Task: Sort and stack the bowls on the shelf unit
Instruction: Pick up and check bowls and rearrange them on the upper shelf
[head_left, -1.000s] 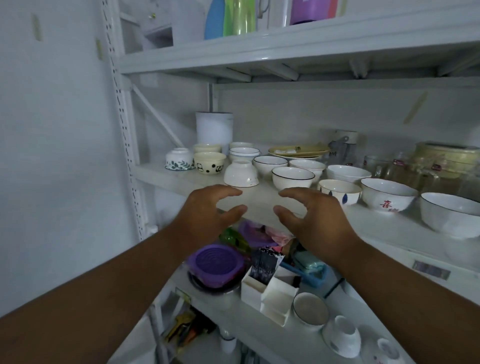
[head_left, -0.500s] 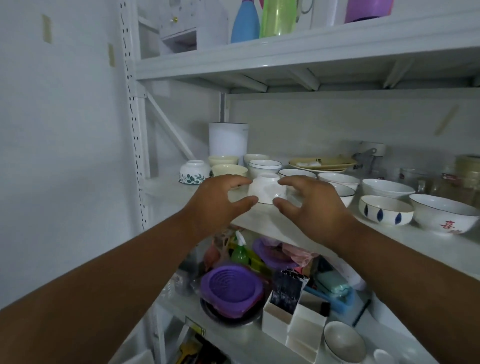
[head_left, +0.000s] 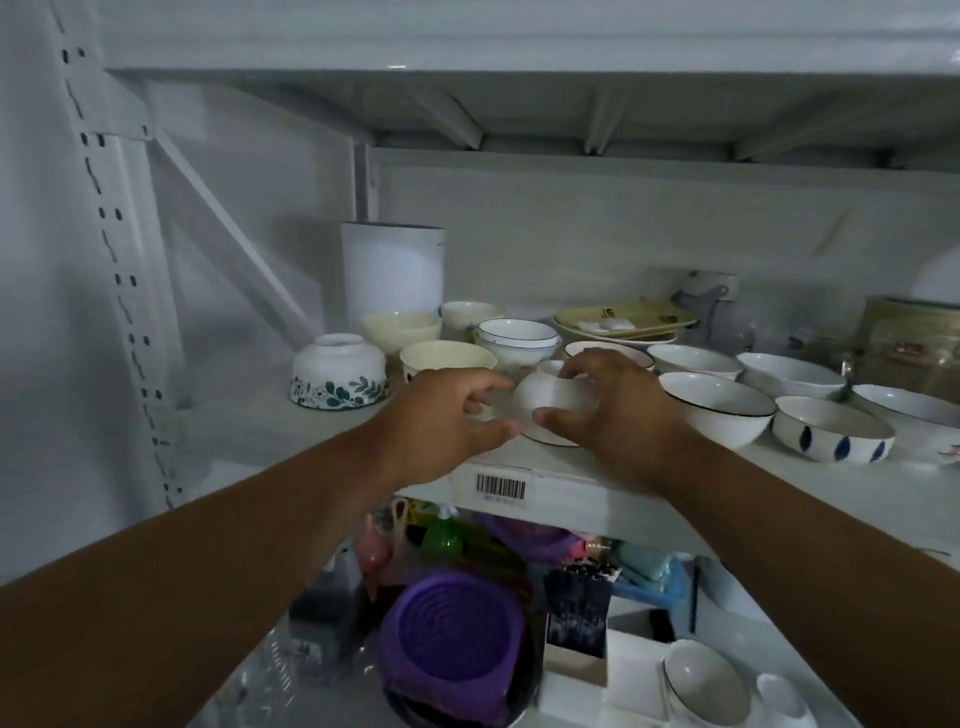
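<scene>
Upside-down white bowl (head_left: 550, 402) near the front of the shelf (head_left: 519, 462), right hand (head_left: 613, 415) curled around it, left hand (head_left: 441, 421) just beside, fingers loosely bent, holding nothing.

Both forearms bare, no sleeves; left hand (head_left: 439, 421) & right hand (head_left: 613, 410) w/o gloves, rings or watch.

- You face a white painted metal shelf unit (head_left: 571, 475) with a matt finish; a paper barcode label (head_left: 501, 487) sticks to its front edge.
- Your upturned white ceramic bowl (head_left: 545, 402) near that edge looks smooth and glazed.
- The black-rimmed white ceramic bowl (head_left: 719, 408) beside it shines glossy.
- The ribbed purple plastic lid (head_left: 452, 642) on the shelf below has a dull sheen.
</scene>
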